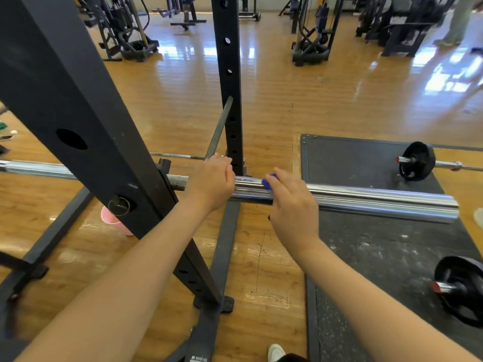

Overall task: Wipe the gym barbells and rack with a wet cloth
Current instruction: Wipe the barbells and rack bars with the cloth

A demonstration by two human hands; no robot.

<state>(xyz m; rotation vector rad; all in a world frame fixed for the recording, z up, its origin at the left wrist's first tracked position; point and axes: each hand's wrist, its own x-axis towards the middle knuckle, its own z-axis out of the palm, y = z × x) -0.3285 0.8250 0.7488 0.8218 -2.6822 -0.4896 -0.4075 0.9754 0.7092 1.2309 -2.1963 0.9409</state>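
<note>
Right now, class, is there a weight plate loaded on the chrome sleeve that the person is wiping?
No. The chrome sleeve runs bare to its end beyond the right hand pressing the blue cloth.

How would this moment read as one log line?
left hand: grips shiny chrome barbell sleeve | right hand: presses small blue cloth on sleeve | black steel rack upright: beside

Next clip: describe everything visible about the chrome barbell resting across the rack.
The barbell is polished, reflective metal with a thick smooth sleeve ending at right, bare of plates, and a thinner, seemingly knurled shaft passing behind the black rack upright. It lies roughly horizontal. The left hand curls over it near the collar; the right hand presses a blue cloth onto the sleeve.
</note>
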